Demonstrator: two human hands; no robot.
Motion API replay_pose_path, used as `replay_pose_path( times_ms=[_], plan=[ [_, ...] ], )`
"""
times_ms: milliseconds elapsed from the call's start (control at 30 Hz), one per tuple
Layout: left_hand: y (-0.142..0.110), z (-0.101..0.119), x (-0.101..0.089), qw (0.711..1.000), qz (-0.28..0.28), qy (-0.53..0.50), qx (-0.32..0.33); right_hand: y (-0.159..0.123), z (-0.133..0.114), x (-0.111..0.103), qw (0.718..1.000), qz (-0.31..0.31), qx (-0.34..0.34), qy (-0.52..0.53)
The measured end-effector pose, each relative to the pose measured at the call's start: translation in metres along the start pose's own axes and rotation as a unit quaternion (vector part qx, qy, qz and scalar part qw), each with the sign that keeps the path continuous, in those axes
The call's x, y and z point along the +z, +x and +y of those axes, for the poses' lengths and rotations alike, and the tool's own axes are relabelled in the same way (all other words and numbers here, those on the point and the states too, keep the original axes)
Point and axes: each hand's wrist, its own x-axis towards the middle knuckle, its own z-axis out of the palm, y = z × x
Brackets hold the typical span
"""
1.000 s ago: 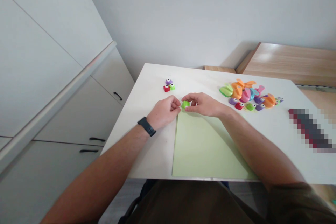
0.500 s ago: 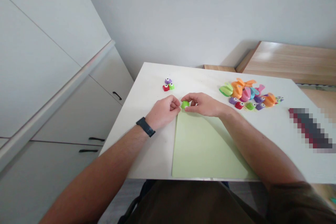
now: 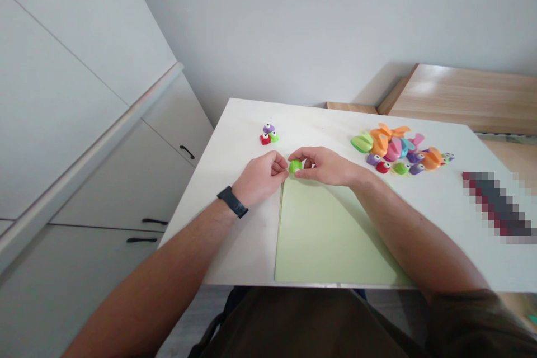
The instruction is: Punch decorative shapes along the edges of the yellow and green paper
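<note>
While my left hand (image 3: 259,180) and right hand (image 3: 325,166) pinch a green craft punch (image 3: 295,166), three small punches (image 3: 268,135) sit apart from the larger heap of punches (image 3: 392,146).

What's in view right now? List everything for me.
table: 1, white, under everything
sheet: 1, pale green, near table edge
small punches: 3, purple, green, red, far left of table
punch pile: count unclear, orange, pink, teal, purple, red, green, far right of table
green punch: 1, bright green, between the hands
blurred object: 1, dark, right of table
cabinets: several, white, left of table
counter: 1, light wood, beyond table
watch: 1, black, left wrist
left hand: beside green punch
right hand: fingers around green punch
</note>
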Motion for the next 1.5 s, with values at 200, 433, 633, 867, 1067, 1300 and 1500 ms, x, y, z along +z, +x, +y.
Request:
replay_pose_path(
  times_ms=[200, 433, 633, 867, 1067, 1300, 1500],
  plan=[
    [0.0001, 0.0009, 0.0003, 1.000, 0.007, 0.002, 0.001, -0.0001, 0.0009, -0.0009, 1.000, 0.006, 0.000, -0.004],
    [0.0007, 0.0021, 0.0003, 1.000, 0.001, -0.009, -0.002, 0.0013, 0.0042, 0.0043, 1.000, 0.015, -0.006, 0.000],
    [0.0006, 0.0002, 0.0007, 1.000, 0.004, -0.012, 0.001, 0.0020, 0.0048, 0.0046, 1.000, 0.021, -0.005, 0.009],
    [0.0001, -0.0006, 0.0010, 1.000, 0.007, -0.013, -0.001, 0.0008, 0.0022, 0.0014, 0.999, 0.022, 0.003, 0.023],
    [0.0005, 0.0007, 0.0005, 1.000, 0.003, -0.014, -0.008, 0.0008, 0.0007, 0.0021, 0.999, 0.014, 0.012, 0.051],
    [0.0007, -0.0010, 0.0009, 1.000, 0.004, -0.013, -0.005, 0.0016, 0.0028, 0.0031, 0.995, 0.003, 0.025, 0.098],
    [0.0002, -0.0007, 0.0001, 1.000, 0.000, -0.008, -0.003, 0.0008, 0.0056, 0.0015, 0.995, -0.018, 0.021, 0.092]
  ],
)
